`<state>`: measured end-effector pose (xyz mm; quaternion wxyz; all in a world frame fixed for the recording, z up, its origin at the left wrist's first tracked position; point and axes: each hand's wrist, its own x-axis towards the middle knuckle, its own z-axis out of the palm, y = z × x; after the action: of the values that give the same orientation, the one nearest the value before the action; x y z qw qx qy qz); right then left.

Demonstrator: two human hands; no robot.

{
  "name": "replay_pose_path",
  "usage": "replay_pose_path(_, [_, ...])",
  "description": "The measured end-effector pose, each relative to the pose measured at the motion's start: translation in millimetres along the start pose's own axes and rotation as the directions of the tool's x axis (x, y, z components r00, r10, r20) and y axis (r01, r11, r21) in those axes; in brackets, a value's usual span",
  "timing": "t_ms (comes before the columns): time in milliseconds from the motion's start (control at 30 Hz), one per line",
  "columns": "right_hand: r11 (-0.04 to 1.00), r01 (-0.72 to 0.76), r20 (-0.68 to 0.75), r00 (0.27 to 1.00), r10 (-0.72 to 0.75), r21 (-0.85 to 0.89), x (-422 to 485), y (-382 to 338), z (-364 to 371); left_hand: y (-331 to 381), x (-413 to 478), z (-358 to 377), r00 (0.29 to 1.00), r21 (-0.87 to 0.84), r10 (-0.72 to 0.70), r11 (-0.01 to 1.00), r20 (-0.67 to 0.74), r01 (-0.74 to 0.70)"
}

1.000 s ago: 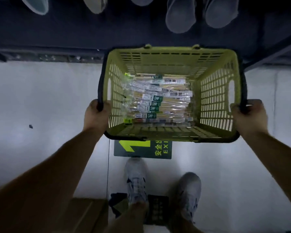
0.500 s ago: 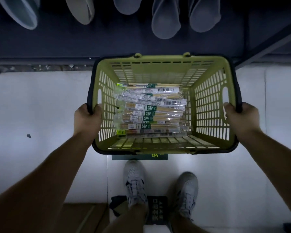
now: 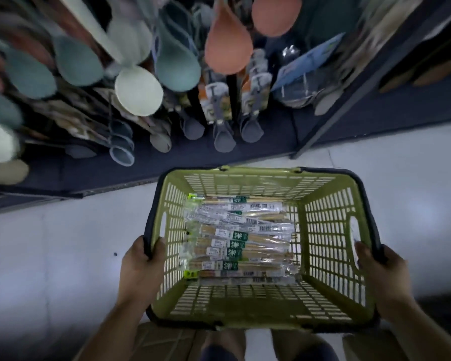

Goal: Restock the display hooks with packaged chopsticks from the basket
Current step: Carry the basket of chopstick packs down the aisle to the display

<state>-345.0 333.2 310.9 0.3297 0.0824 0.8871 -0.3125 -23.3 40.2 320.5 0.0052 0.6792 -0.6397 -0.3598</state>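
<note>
The basket (image 3: 331, 256) was moulded plastic, olive green and matt, its walls an open lattice. The band (image 3: 151, 217) round its rim was a darker plastic with a dull finish. The packaged chopsticks (image 3: 235, 238) were wrapped in clear film, glossy and crinkled, which caught the light in streaks; the sticks inside looked like pale bare wood, their labels like printed paper. The floor (image 3: 50, 256) was pale and smooth with a faint sheen. The hanging ladles (image 3: 177, 66) looked matt and smooth, either plastic or silicone. The shelf base (image 3: 206, 162) was dark and matt. The carton (image 3: 167, 342) looked like plain brown cardboard.
</note>
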Motion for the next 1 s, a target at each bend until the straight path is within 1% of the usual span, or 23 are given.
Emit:
replay_pose_path(67, [0.999, -0.022, -0.009, 1.000, 0.022, 0.044, -31, -11, -36, 29, -25, -27, 0.999, 0.019, 0.047, 0.999, 0.025, -0.047])
replay_pose_path(200, [0.985, -0.048, -0.088, 0.994, 0.063, 0.168, -70, -18, -98, 93, -54, -57, 0.985, 0.057, 0.153, 0.986, 0.084, -0.158])
replay_pose_path(300, [0.957, -0.112, -0.101, 0.984, 0.144, 0.269, -88, -15, -138, 150, -67, -60, 0.962, 0.090, 0.233, 0.965, 0.141, -0.247])
replay_pose_path(400, [0.929, -0.119, -0.147, 0.973, 0.180, 0.351, -98, -7, -179, 209, -79, -50, 0.917, 0.110, 0.347, 0.922, 0.196, -0.372])
replay_pose_path(533, [0.887, -0.129, -0.239, 0.937, 0.256, 0.444, -107, 7, -230, 286, -92, -14, 0.833, 0.139, 0.465, 0.843, 0.298, -0.520])
replay_pose_path(600, [0.892, -0.116, -0.324, 0.905, 0.276, 0.437, -105, 16, -253, 323, -100, 10, 0.788, 0.148, 0.514, 0.798, 0.339, -0.584])
replay_pose_path(667, [0.891, -0.108, -0.391, 0.870, 0.300, 0.442, -102, 24, -274, 361, -111, 37, 0.737, 0.118, 0.551, 0.764, 0.391, -0.634])
replay_pose_path(767, [0.864, -0.121, -0.455, 0.810, 0.370, 0.488, -89, 36, -304, 413, -127, 77, 0.655, 0.066, 0.607, 0.709, 0.449, -0.702])
replay_pose_path(867, [0.839, -0.122, -0.499, 0.756, 0.425, 0.530, -73, 43, -329, 464, -138, 120, 0.590, 0.041, 0.634, 0.664, 0.499, -0.747])
replay_pose_path(1000, [0.803, -0.130, -0.545, 0.671, 0.503, 0.581, -48, 40, -356, 537, -145, 179, 0.503, -0.019, 0.628, 0.636, 0.594, -0.771])
